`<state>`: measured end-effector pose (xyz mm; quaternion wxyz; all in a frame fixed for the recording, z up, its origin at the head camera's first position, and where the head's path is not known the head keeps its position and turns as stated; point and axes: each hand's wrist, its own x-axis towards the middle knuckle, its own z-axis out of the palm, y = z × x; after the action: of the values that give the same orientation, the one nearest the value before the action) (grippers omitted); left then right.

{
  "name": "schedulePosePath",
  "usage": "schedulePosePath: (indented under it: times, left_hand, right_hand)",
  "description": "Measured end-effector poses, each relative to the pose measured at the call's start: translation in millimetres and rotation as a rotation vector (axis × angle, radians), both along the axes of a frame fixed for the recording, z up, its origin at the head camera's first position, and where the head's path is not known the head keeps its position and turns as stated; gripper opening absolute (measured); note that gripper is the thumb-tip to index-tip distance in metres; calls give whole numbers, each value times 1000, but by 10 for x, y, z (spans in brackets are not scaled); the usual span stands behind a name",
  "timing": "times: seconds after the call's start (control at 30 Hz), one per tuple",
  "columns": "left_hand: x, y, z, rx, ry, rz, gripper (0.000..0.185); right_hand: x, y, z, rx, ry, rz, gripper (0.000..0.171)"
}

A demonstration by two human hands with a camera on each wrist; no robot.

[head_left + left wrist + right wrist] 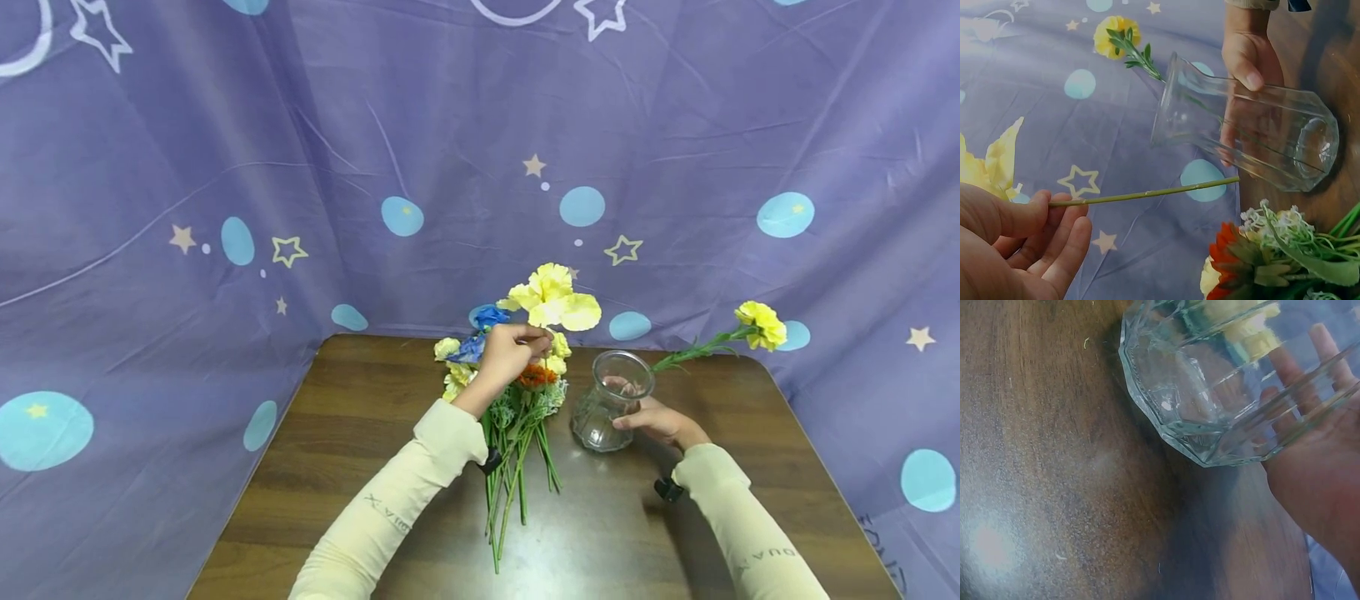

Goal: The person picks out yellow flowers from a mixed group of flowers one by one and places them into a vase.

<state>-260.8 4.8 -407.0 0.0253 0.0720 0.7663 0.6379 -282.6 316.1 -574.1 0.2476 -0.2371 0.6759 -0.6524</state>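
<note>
Left hand (504, 354) pinches stem of yellow flower (553, 298), lifted above flower bunch (517, 417) lying at table (360, 467) centre. Right hand (660, 423) grips glass vase (609, 400), right of bunch, fingers curled round its body. Vase upright on table, mouth open. Second yellow flower (761, 323) with leafy stem lies far right, behind vase. Step judged: first stem raised for insertion, not yet in vase. Next move calls for aligning stem end (1232, 181) over vase mouth, vase held steady.
</note>
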Motion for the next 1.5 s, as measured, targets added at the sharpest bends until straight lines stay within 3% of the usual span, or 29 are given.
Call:
schedulePosePath:
  times: [0.33,0.8,1.13,1.5]
  left_hand:
    - [19,75,25,49,-6,-12,17]
    - [41,122,12,43,-3,2,19]
    - [31,142,-13,13,-2,13,19]
    - [26,192,42,80,6,-24,17]
  right_hand:
    - [-33,-14,0,-18,15,5,72]
    - [-69,7,-32,-31,16,35,71]
    - [-86,35,-27,-56,25,84,73]
    - [-108,60,-21,-91,27,159,73]
